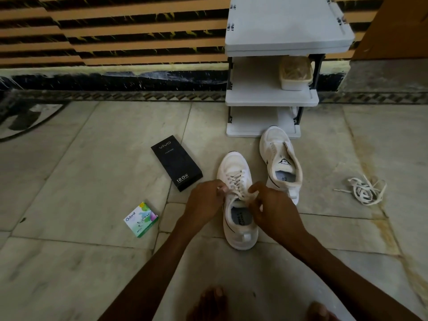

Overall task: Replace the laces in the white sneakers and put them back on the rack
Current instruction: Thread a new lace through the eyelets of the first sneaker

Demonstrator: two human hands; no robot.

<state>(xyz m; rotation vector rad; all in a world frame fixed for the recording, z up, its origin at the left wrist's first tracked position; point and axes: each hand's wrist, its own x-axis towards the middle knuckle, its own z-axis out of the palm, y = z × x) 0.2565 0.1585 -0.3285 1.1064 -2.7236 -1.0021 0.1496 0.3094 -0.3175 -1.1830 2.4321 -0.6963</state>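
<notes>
The left grip (205, 199) pinches one end of the cream flat lace (235, 181). The right grip (272, 210) pinches it by the top eyelets of the laced white mesh sneaker (235, 166) on the marble floor (92, 181). The unlaced white sneaker (279, 147) stands just beside, its toe at the white plastic rack (271, 99).

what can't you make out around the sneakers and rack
Head view:
1. Ends of the lace on the near sneaker: covered by the fingers of the left hand and right hand pinching it.
2. Contents of the container on the rack: blurred behind its cloudy lid.
3. Rack top: cut off by the upper edge.
4. Small print on the green box: too small.
</notes>
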